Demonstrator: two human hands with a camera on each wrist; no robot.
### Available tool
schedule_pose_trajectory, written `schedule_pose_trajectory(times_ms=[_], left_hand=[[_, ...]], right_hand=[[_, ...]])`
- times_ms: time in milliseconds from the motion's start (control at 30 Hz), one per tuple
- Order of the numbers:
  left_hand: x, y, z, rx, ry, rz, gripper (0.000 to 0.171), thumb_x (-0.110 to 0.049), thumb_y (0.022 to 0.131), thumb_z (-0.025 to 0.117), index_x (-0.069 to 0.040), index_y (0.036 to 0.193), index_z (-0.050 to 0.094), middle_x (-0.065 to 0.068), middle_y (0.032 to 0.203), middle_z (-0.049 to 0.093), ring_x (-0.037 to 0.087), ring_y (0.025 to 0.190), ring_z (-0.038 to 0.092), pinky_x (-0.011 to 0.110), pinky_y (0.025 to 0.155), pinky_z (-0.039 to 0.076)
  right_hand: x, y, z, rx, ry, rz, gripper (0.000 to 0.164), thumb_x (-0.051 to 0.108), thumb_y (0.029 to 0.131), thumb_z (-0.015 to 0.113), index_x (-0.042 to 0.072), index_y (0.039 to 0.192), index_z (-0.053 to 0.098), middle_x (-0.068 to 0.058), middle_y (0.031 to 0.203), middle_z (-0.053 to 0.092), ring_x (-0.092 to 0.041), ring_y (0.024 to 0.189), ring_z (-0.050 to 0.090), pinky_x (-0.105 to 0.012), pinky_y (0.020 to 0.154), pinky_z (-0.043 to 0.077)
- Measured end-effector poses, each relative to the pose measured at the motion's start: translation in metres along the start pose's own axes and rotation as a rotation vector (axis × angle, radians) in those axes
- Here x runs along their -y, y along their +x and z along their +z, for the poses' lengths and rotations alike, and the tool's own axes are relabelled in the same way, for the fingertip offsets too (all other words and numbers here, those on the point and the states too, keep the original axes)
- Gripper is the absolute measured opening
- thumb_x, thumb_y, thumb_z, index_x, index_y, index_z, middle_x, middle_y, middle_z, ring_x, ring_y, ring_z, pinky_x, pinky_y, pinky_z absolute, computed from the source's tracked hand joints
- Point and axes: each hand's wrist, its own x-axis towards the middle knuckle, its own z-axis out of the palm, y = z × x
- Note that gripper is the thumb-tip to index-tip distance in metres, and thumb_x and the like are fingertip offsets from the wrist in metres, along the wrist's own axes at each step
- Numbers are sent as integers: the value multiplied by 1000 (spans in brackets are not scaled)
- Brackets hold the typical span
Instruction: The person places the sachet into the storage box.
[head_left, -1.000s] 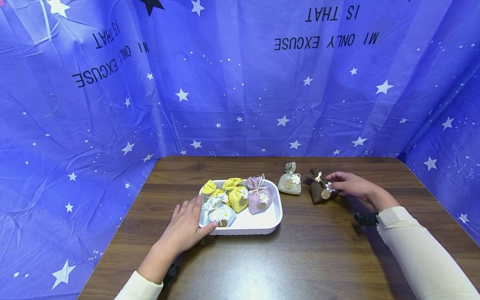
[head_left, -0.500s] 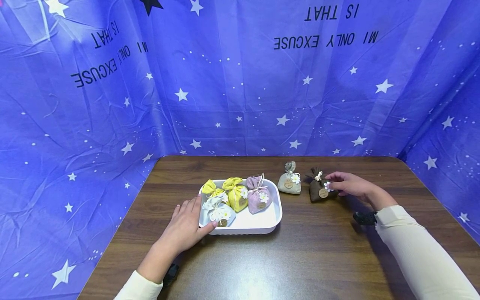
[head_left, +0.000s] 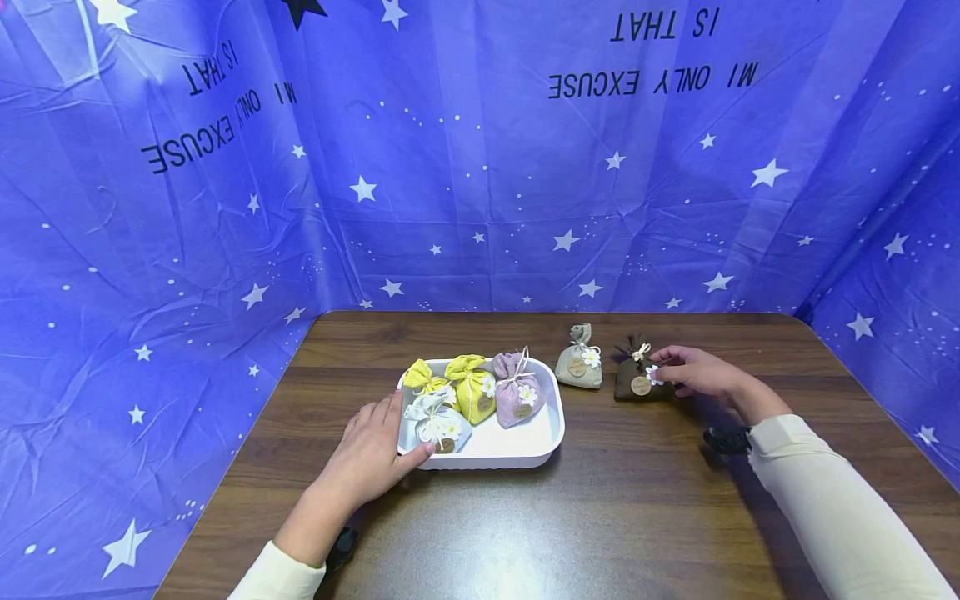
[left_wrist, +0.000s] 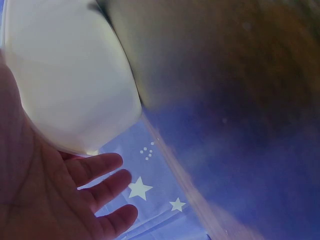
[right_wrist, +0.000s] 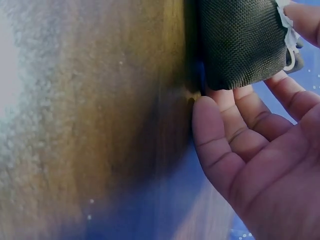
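Note:
My right hand [head_left: 708, 375] grips a dark brown drawstring sachet [head_left: 624, 387] by its right side, the thumb over its white flower. In the right wrist view, fingertips lie right at the end of the brown cloth sachet [right_wrist: 245, 45]. The sachet bears a round tag and a pale bow. At the left end of a white tray [head_left: 517, 451] lies my left hand [head_left: 371, 454], fingers fairly straight along its side and thumb on the front rim. The left wrist view shows the fingers [left_wrist: 107, 187] spread beside the tray's outer wall [left_wrist: 75, 75].
Inside the tray are a pale blue-white sachet [head_left: 423, 425], two yellow sachets [head_left: 472, 400] and a lilac sachet [head_left: 513, 408]. A beige sachet [head_left: 573, 375] stands between the tray and the brown one. Starry blue cloth [head_left: 487, 167] hangs around the wooden table [head_left: 637, 517].
The brown sachet has turned in my right hand, from tilted to nearly straight, its base shifting slightly left and back. My left hand and the tray hold still.

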Motion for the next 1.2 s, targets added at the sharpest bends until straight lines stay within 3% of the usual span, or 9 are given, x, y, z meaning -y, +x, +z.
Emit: schedule_pose_trajectory(times_ms=[567,967,1200], left_hand=[[0,0,-1,-18,28,8,97,-65,88,59,8,148,37,23,143,49,40,124,45,59,99,40],[0,0,0,-18,24,1,96,-64,88,61,8,148,37,24,143,49,41,126,45,60,101,39],[-1,0,-1,-25,29,2,95,-64,88,61,7,147,38,23,142,50,40,125,45,60,99,39]], right_hand=[[-3,-2,5,-120,14,-5,46,16,91,65,-9,126,49,-8,103,57,-14,87,56,-37,71,55],[4,-4,7,-117,32,-69,44,11,91,63,-11,126,47,-9,102,58,-14,86,57,-41,71,56],[14,-7,11,-100,109,-89,43,7,90,63,-12,125,45,-8,98,52,-13,85,56,-45,71,60]])
